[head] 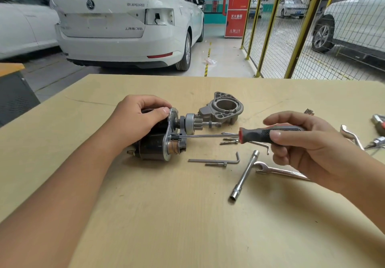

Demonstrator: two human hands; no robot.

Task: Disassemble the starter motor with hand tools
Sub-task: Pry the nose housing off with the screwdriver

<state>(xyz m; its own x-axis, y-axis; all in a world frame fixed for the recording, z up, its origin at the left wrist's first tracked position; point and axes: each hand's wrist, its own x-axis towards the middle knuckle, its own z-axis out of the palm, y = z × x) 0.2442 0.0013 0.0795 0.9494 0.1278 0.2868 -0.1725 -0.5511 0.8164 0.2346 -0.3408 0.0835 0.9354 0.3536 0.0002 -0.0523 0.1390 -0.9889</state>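
The starter motor point(158, 144) lies on its side on the table, its pinion shaft pointing right. My left hand point(137, 117) grips the top of its black body, thumb against the metal end plate. My right hand point(302, 142) holds a screwdriver point(256, 135) with a black and red handle. The shaft runs left and its tip sits at the end plate, just above the solenoid. The removed grey nose housing point(224, 109) lies behind the pinion.
On the wooden table point(187, 215) lie a hex key point(216, 160), a loose bolt point(215, 164), several screws point(229, 141), a socket wrench point(244, 177) and a spanner point(279, 170). More tools lie at the right edge point(375, 140). White cars and a yellow fence stand beyond.
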